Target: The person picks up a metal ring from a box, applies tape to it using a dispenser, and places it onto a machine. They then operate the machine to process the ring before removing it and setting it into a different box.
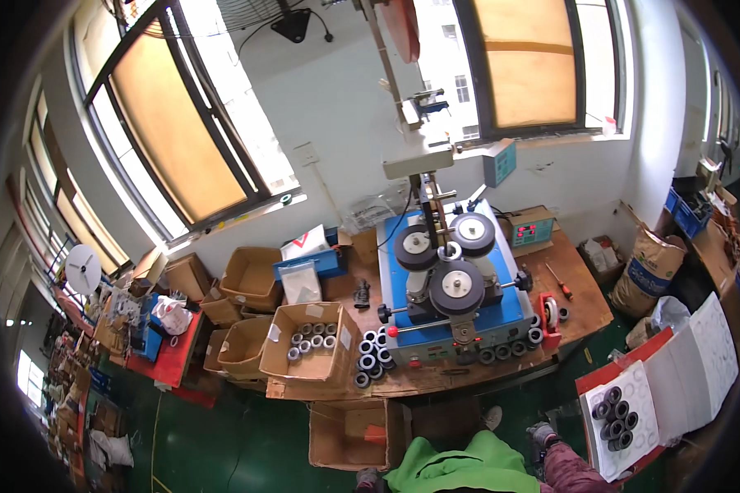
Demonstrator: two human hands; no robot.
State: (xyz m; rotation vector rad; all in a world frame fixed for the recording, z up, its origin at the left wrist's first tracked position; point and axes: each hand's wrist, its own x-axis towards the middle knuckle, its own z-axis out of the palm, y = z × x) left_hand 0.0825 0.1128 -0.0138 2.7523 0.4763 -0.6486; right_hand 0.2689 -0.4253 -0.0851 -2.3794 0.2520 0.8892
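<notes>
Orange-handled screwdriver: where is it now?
In the head view, the screwdriver lies on the wooden bench, right of the blue machine, in front of the teal box.

Head view: wide fisheye at the person's head, facing forward and steeply down
Taken from the left of two side-by-side head cameras, upright and unmirrored; the green clothing (pixel 460 470) lies closest, at the lower edge, with the left hand (pixel 367 478) and right hand (pixel 541 434) low in frame; the wheeled machine (pixel 501 315) stands near centre at middle range on the counter (pixel 588 314); the left window (pixel 177 123) and right window (pixel 530 74) lie beyond, tilted and bowed by the lens; the corners fall dark
</notes>
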